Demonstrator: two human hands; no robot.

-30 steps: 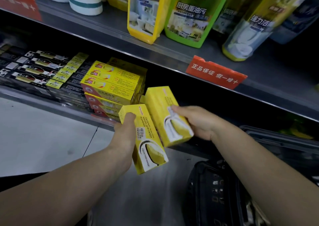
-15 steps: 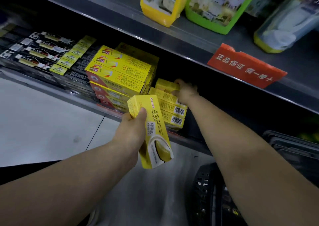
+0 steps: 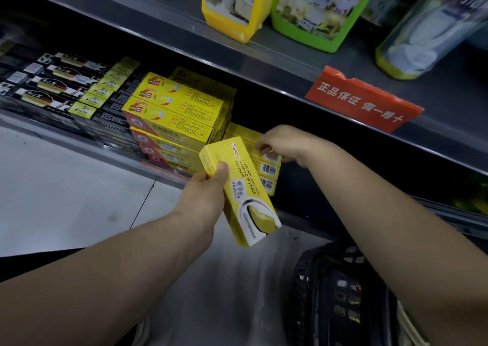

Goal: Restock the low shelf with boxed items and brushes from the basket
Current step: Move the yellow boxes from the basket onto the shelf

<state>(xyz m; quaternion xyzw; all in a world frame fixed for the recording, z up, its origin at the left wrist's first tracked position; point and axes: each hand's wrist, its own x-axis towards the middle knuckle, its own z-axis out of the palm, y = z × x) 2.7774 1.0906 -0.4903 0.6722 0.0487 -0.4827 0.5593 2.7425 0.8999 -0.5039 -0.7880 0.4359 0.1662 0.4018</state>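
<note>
While the fingers (image 3: 221,170) of the left hand (image 3: 203,195) grip a long yellow cardboard box (image 3: 245,187) by its upper end, held tilted in the air just in front of the low shelf (image 3: 87,145), the right hand (image 3: 286,145) has parted with its own box. A second ago it carried a matching one; that box now lies on top of the short stack of yellow boxes (image 3: 268,170) on the shelf. The right fingertips (image 3: 262,149) lie curled over its front end (whether pinching or only nudging it square, I cannot tell).

So one box is shelved and one is left in hand, with the black plastic basket (image 3: 340,290) below to the right.

The held box reads "ланолин", "масло для ухода", "куркума" under a pink brand word too small to be sure of. The stacked ends show barcodes. The red paper shelf tag (image 3: 364,100) reads "正品保证 假一赔十".
</note>
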